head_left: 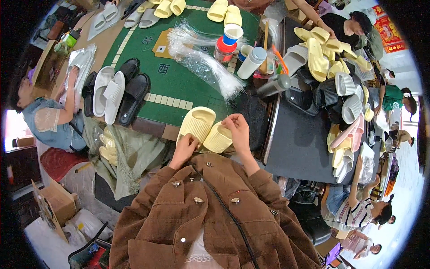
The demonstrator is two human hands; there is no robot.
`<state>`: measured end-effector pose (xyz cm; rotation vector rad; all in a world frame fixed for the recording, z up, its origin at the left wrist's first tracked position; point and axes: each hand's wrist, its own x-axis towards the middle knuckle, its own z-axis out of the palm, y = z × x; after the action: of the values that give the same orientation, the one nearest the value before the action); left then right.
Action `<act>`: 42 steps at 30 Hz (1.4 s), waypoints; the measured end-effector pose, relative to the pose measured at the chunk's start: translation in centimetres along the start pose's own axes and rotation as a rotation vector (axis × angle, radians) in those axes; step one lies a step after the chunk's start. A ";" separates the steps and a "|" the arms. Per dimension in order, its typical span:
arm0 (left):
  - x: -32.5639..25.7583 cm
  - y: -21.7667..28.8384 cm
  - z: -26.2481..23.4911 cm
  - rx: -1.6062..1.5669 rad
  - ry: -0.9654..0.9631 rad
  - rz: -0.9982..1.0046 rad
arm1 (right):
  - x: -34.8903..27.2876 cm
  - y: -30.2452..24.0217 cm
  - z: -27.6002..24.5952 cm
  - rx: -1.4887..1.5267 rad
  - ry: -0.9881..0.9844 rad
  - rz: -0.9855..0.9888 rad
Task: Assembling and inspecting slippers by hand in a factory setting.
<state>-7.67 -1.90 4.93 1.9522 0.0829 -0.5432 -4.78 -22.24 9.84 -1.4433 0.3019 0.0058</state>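
A pair of pale yellow slippers with ribbed straps is in front of me at the near edge of the green table. My left hand [186,147] is closed at the lower edge of the left yellow slipper [196,125]. The right yellow slipper [218,137] lies tilted beside it. Over its upper right side my right hand [236,128] is closed in a pinch. Whatever is between those fingertips is too thin to make out. Past the slippers, a bundle of clear thin plastic strands [206,62] spreads over the green table top [179,85].
Black and white slippers [115,96] stand at the table's left. Cups [233,33] and a white bottle [251,62] are beyond the strands. A dark table [291,148] at right carries piled slippers [318,60]. Co-workers sit left and right, one person [53,121] handling a plastic bag.
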 end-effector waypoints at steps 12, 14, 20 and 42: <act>0.7 -4.0 1.6 -0.142 -0.187 -0.070 | 0.2 -0.8 0.9 0.033 0.027 0.022; 1.4 -3.0 1.8 -0.230 -0.207 -0.031 | 0.2 -0.8 1.2 0.045 -0.026 0.000; 3.2 -0.5 3.8 0.269 0.313 0.401 | -0.7 -2.9 3.4 0.025 -0.135 -0.026; 1.2 -0.9 -2.7 0.067 0.579 0.328 | 0.9 -7.6 -3.2 0.193 0.289 -0.193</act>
<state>-5.94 0.68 4.55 2.0792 0.1066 0.2447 -3.16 -26.49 16.80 -1.2748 0.3871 -0.3819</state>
